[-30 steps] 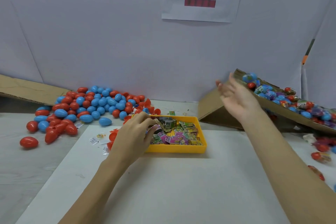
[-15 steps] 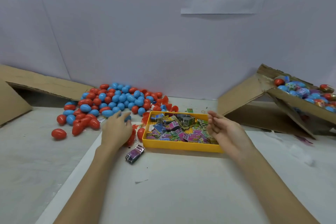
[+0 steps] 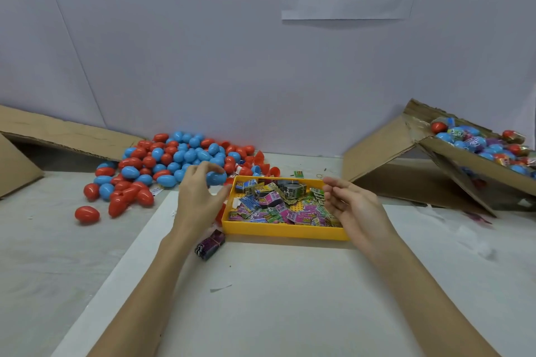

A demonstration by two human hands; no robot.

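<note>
Just off the far left corner of the yellow tray (image 3: 284,232), the fingers (image 3: 203,167) of the left hand (image 3: 197,197) are curled over the top of a blue egg (image 3: 217,178). The thumb comes up from the near side, so the egg sits pinched between them at the edge of the heap. The right hand (image 3: 353,209) hangs over the tray's right end, palm turned inward, fingers loosely bent and a little apart, holding nothing.

The egg looks like a hollow plastic shell: light, stiff, smooth and glossy, so it could well squirt out of a pinch by the tips alone. A hold round its widest part, fingers on one side and thumb opposite, should be the safest. Hard squeezing might pop the two halves apart, as the loose red halves (image 3: 259,157) behind the tray suggest.

Left of the tray and behind it lies the heap of red and blue eggs (image 3: 174,156), with a few strays further left. Inside the tray are printed film sleeves (image 3: 278,206), which look thin and floppy and are probably best taken by an edge. Just in front of the tray's near left corner a small dark bundle (image 3: 210,245) lies on the white sheet (image 3: 261,298). Well to the right of the tray, a tilted cardboard box (image 3: 452,153) holds wrapped eggs (image 3: 478,142).
</note>
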